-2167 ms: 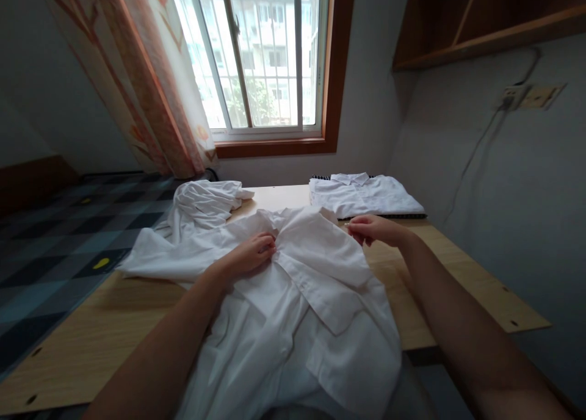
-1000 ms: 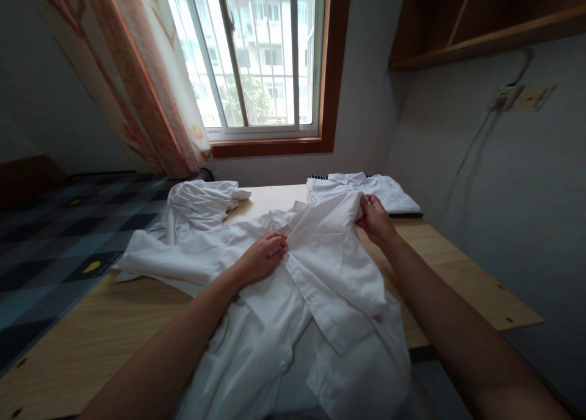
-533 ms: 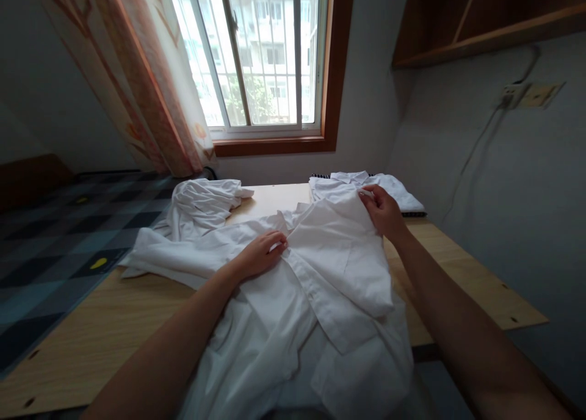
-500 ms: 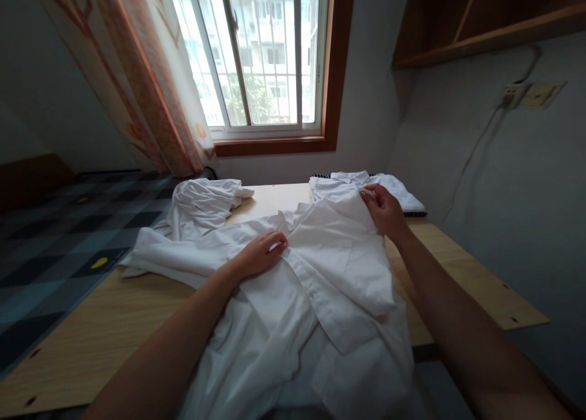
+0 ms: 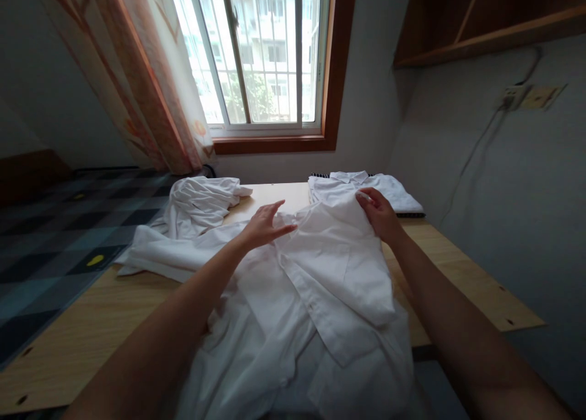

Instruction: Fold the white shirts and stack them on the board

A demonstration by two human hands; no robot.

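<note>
A white button-up shirt [image 5: 339, 267] lies rumpled across the wooden board, its lower part hanging over the near edge toward me. One sleeve [image 5: 155, 252] stretches out to the left. My right hand [image 5: 378, 212] pinches the shirt at the shoulder on the right side. Near the collar, my left hand [image 5: 268, 224] is open, thumb and fingers apart, just over the cloth; whether it touches the fabric I cannot tell. The front placket with its buttons runs diagonally down from the collar.
On the wooden board [image 5: 458, 273], a crumpled white garment [image 5: 199, 203] lies at the back left and folded white clothes [image 5: 394, 191] at the back right. A checkered bed surface [image 5: 41, 237] adjoins on the left. Behind are a window [image 5: 270, 60] and a curtain [image 5: 141, 72].
My left hand has let go of the shirt front and moved up toward the collar, its fingers opening. My right hand keeps its pinch and has shifted only slightly.
</note>
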